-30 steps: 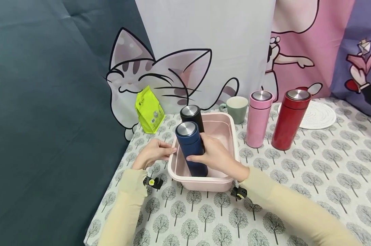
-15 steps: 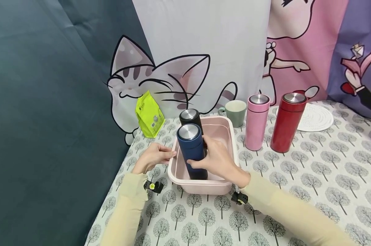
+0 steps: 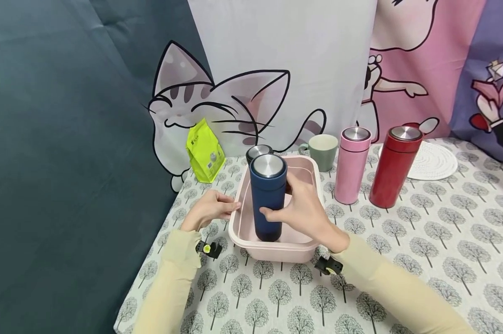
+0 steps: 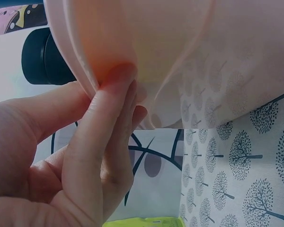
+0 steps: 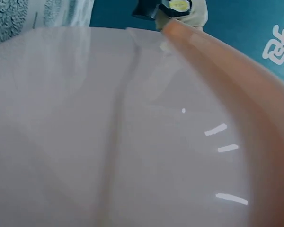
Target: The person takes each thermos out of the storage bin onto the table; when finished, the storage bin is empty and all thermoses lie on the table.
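Observation:
A blue vacuum flask (image 3: 268, 197) with a steel-topped lid is inside the pink plastic basin (image 3: 282, 253). My right hand (image 3: 307, 211) grips its side, thumb in front; the other fingers are mostly hidden behind it. I cannot tell whether its base touches the basin floor. Directly behind it is a black vacuum flask (image 3: 258, 151), largely covered by the blue one. At the basin's left rim, my left hand (image 3: 211, 208) pinches the edge between thumb and fingers, as the left wrist view also shows on the basin wall (image 4: 109, 38). Basin wall (image 5: 109, 127) fills much of the right wrist view.
Right of the basin stand a pink flask (image 3: 351, 171) and a red flask (image 3: 395, 171). A green mug (image 3: 323, 150) is behind the basin's right corner. Farther right lies a white round mat (image 3: 435, 162). A lime-yellow bag (image 3: 205, 153) stands at the back left, near the table's left edge.
My right hand has shifted the blue flask slightly to the right and brought it more upright, so it now hides more of the black flask. My left hand keeps its hold on the rim.

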A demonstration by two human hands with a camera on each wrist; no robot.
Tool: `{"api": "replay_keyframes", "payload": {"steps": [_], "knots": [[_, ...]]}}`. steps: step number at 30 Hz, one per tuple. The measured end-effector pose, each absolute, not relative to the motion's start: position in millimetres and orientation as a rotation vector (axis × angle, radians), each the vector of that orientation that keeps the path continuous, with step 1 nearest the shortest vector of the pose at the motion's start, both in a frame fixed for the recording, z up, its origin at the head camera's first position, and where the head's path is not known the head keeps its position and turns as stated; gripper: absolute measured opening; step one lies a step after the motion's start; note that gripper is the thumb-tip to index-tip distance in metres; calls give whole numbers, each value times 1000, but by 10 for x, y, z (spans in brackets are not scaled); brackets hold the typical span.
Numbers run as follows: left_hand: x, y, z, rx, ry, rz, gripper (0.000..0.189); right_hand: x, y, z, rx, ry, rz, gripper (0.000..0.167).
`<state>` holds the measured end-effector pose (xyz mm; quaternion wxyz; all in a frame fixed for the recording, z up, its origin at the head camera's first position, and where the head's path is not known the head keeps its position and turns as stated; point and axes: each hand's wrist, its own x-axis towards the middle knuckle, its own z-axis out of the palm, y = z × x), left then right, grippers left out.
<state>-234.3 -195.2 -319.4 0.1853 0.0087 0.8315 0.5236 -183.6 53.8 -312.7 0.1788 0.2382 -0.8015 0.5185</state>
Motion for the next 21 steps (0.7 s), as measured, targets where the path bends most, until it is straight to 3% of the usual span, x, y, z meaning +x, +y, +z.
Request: {"api": "replay_keyframes", "payload": {"steps": [21], "knots": [[-2351,-1953,-3142,-8,2332,1470,33,-1759,807,-2841,610,-2189,1447,63]]}}
